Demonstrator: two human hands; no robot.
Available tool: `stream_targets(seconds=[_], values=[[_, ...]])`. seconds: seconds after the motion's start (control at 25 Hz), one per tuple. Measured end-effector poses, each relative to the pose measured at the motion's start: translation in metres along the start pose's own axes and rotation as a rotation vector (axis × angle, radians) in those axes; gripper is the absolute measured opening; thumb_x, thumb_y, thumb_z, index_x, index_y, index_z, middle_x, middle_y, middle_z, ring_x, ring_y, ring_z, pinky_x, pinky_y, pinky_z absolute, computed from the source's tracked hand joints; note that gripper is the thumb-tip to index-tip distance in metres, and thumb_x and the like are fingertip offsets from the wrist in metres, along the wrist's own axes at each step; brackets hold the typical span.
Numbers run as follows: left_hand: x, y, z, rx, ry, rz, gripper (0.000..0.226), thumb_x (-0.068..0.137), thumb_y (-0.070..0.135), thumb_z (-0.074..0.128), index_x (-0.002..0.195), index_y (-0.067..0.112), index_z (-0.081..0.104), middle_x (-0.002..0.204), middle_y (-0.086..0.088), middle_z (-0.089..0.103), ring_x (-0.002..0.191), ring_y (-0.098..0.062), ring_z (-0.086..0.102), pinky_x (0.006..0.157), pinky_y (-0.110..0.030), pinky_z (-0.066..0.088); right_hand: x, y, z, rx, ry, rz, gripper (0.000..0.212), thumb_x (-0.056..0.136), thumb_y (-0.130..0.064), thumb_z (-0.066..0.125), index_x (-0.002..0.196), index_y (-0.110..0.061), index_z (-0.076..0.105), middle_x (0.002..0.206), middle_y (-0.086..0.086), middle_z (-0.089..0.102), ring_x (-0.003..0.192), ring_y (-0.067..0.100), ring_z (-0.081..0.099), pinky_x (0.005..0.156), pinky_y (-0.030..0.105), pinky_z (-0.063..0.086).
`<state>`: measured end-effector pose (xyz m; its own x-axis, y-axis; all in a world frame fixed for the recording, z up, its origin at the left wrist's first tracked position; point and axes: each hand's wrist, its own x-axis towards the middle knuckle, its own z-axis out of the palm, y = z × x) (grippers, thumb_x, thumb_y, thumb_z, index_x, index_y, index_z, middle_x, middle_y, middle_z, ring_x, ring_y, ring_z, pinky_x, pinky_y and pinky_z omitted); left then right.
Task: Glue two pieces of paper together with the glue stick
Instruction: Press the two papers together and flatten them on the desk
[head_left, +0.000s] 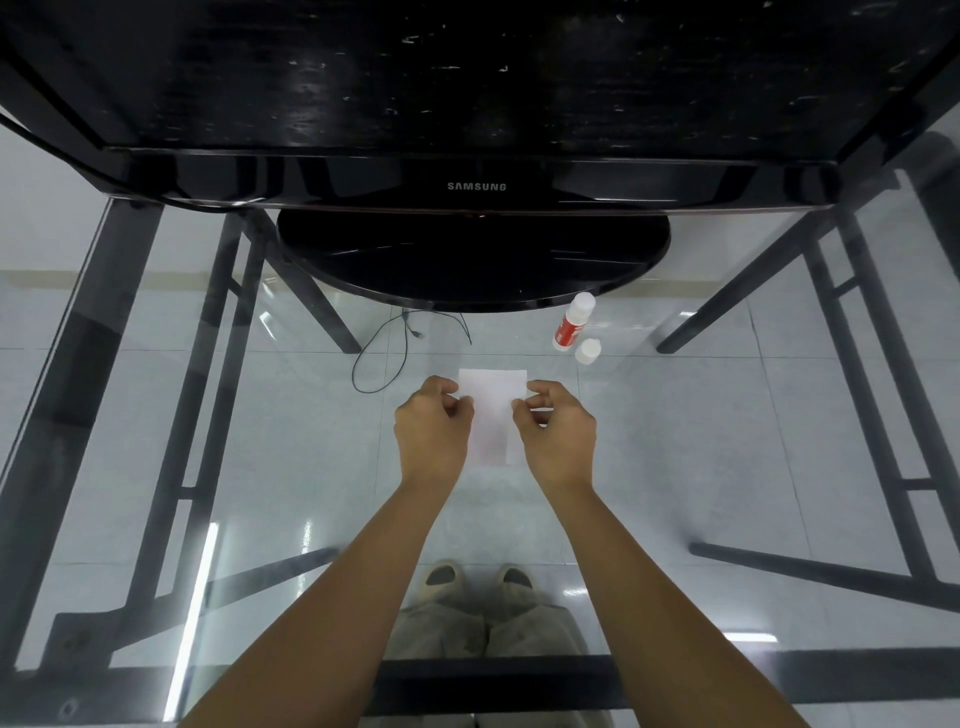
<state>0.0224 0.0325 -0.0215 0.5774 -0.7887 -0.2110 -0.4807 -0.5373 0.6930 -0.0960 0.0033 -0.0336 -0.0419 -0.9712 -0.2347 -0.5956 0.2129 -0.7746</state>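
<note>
A white sheet of paper (492, 410) is in the middle of the glass table, and a second edge shows along its right side, so two sheets seem to overlap. My left hand (434, 428) pinches the paper's left edge. My right hand (556, 428) pinches its right edge. Whether the paper lies flat on the glass or is lifted, I cannot tell. The glue stick (571, 321), white with a red label, stands open just behind and to the right. Its white cap (587, 352) sits on the glass beside it.
A black Samsung monitor (475, 184) on a round black stand (472, 260) fills the back of the glass table (727, 415). Dark metal table legs, a loose cable on the tiled floor and my feet show through the glass.
</note>
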Motion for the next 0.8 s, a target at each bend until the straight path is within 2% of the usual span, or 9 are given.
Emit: stream_targets(seconds=[0.28, 0.4, 0.52, 0.6, 0.68, 0.72, 0.8], values=[[-0.002, -0.001, 0.003, 0.012, 0.014, 0.032, 0.022, 0.086, 0.012, 0.061, 0.106, 0.002, 0.062, 0.086, -0.012, 0.071, 0.067, -0.013, 0.055, 0.066, -0.019, 0.042, 0.004, -0.001, -0.002, -0.107, -0.036, -0.036, 0.03, 0.088, -0.023, 0.061, 0.116, -0.011, 0.059, 0.106, 0.009, 0.068, 0.085, 0.018, 0.065, 0.079, 0.022, 0.048], [-0.002, 0.0, 0.003, 0.034, 0.011, 0.031, 0.023, 0.086, 0.013, 0.06, 0.107, 0.003, 0.061, 0.085, -0.011, 0.07, 0.067, -0.014, 0.054, 0.066, -0.02, 0.042, 0.002, 0.0, -0.002, -0.314, -0.049, -0.116, 0.035, 0.091, -0.028, 0.055, 0.123, -0.013, 0.053, 0.121, 0.01, 0.059, 0.102, 0.023, 0.061, 0.092, 0.029, 0.047], [-0.002, 0.0, 0.004, 0.046, 0.017, 0.028, 0.024, 0.087, 0.013, 0.06, 0.108, 0.003, 0.06, 0.085, -0.012, 0.07, 0.068, -0.016, 0.056, 0.065, -0.021, 0.041, -0.001, 0.008, -0.003, -0.542, -0.052, -0.321, 0.043, 0.094, -0.032, 0.048, 0.134, -0.013, 0.044, 0.142, 0.01, 0.044, 0.128, 0.029, 0.044, 0.107, 0.038, 0.033], [-0.002, -0.001, 0.005, 0.052, 0.028, 0.036, 0.024, 0.087, 0.012, 0.059, 0.109, 0.003, 0.059, 0.084, -0.012, 0.069, 0.069, -0.017, 0.057, 0.065, -0.022, 0.042, -0.003, 0.016, -0.006, -0.629, -0.175, -0.446, 0.049, 0.098, -0.034, 0.035, 0.143, -0.014, 0.03, 0.154, 0.007, 0.027, 0.142, 0.026, 0.023, 0.115, 0.04, 0.012], [-0.001, -0.003, 0.008, 0.069, 0.039, 0.066, 0.026, 0.087, 0.012, 0.059, 0.111, 0.003, 0.059, 0.081, -0.012, 0.069, 0.068, -0.019, 0.057, 0.064, -0.023, 0.042, -0.004, 0.023, -0.009, -0.703, -0.291, -0.51, 0.055, 0.098, -0.041, 0.019, 0.148, -0.017, 0.012, 0.158, 0.001, 0.009, 0.144, 0.018, -0.001, 0.112, 0.037, -0.008], [0.0, -0.004, 0.008, 0.089, 0.032, 0.084, 0.027, 0.087, 0.012, 0.058, 0.114, 0.004, 0.06, 0.082, -0.013, 0.068, 0.068, -0.021, 0.058, 0.064, -0.024, 0.042, -0.003, 0.026, -0.01, -0.731, -0.324, -0.514, 0.059, 0.096, -0.044, 0.013, 0.148, -0.019, 0.005, 0.158, -0.001, 0.003, 0.142, 0.014, -0.01, 0.11, 0.037, -0.013], [-0.003, -0.007, 0.008, 0.173, 0.013, 0.153, 0.03, 0.089, 0.011, 0.056, 0.118, 0.005, 0.061, 0.088, -0.017, 0.064, 0.07, -0.027, 0.061, 0.064, -0.028, 0.045, -0.003, 0.029, -0.01, -0.776, -0.352, -0.51, 0.063, 0.093, -0.049, 0.008, 0.147, -0.021, -0.002, 0.158, -0.003, -0.004, 0.138, 0.011, -0.017, 0.11, 0.039, -0.013]])
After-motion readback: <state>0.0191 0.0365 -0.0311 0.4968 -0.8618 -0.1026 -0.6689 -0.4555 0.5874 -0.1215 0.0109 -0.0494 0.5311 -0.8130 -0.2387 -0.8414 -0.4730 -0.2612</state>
